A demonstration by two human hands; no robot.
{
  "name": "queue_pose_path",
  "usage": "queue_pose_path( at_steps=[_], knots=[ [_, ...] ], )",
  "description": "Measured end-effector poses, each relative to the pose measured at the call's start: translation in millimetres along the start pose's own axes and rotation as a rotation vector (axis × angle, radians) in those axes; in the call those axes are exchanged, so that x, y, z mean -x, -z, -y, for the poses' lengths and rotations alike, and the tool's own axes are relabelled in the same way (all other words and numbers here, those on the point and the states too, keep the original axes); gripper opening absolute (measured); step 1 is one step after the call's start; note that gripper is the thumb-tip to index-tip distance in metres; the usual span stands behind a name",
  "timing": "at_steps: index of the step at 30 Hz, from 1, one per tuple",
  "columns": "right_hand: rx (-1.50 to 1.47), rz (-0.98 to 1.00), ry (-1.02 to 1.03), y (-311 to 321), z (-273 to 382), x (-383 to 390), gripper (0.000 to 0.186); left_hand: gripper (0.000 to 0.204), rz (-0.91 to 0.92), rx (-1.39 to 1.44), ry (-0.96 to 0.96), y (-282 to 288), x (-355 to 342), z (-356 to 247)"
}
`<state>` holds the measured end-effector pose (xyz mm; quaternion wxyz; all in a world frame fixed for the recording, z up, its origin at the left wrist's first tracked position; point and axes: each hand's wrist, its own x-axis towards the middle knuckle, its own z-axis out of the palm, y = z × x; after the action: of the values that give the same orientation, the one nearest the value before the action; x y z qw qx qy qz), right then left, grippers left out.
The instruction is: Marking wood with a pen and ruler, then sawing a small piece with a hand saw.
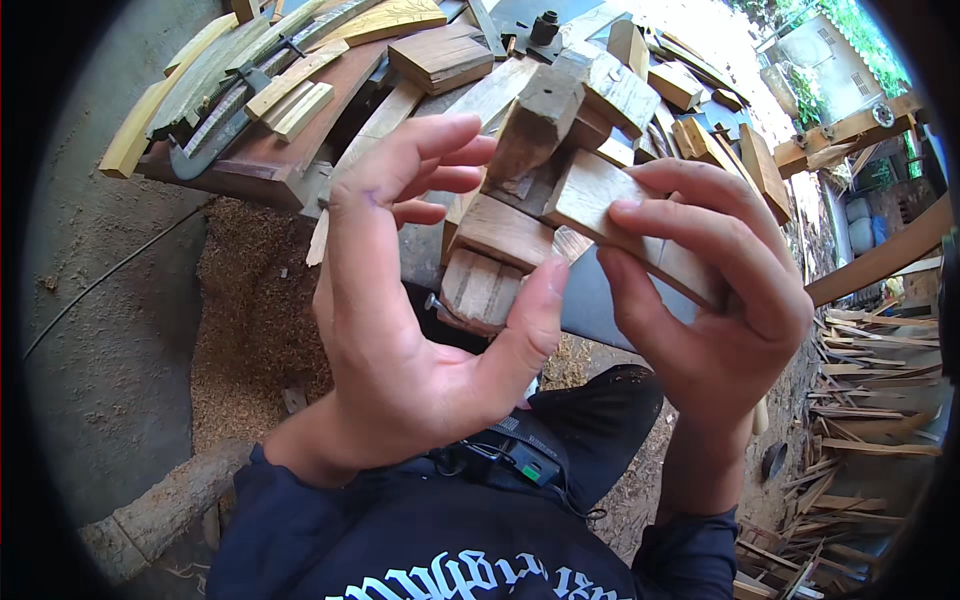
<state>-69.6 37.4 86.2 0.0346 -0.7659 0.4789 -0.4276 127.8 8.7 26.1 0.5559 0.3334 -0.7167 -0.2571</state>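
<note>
A light rectangular wood block point(590, 196) is pinched in my right hand point(725, 300), with the thumb below and the fingers over its top. My left hand point(385, 340) is raised at the left with its fingers curved and apart, holding nothing. Between the two hands, a brown wood block point(505, 230) rests above a grooved wood block point(478, 288) at the bench's near end. A bolt or screw head point(434, 302) sticks out beside the grooved one. Just beyond stands a thick upright wood piece point(542, 110). My left thumb passes close to the grooved block; contact cannot be told.
The bench top is crowded with wood offcuts point(440, 58). A metal clamp point(215, 160) and curved wood strips lie at its left end. Sawdust point(255, 290) heaps on the floor at left, where a black cable point(120, 265) runs. Wood strips point(870, 420) pile up at right.
</note>
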Motion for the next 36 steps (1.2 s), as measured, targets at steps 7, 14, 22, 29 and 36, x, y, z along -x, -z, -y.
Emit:
queue_pose_path(
  at_steps=[7,14,22,29,36],
  knots=[
    [0.016,0.007,0.032,-4,-5,-9,0.035,0.072,-0.028,0.062,-0.073,-7,1,11],
    [0.008,0.032,0.011,-2,-4,-15,0.036,0.058,0.03,-0.119,-0.306,-1,-8,11],
    [0.008,0.05,0.084,-1,-9,-17,0.037,0.035,0.002,-0.149,-0.21,-2,-5,3],
    [-0.027,0.065,0.096,-2,-14,-15,0.036,0.034,-0.026,-0.33,-0.267,-3,-7,1],
    [-0.062,0.054,0.14,-3,-15,-18,0.035,0.034,-0.035,-0.344,-0.256,-2,-7,-1]
  ],
)
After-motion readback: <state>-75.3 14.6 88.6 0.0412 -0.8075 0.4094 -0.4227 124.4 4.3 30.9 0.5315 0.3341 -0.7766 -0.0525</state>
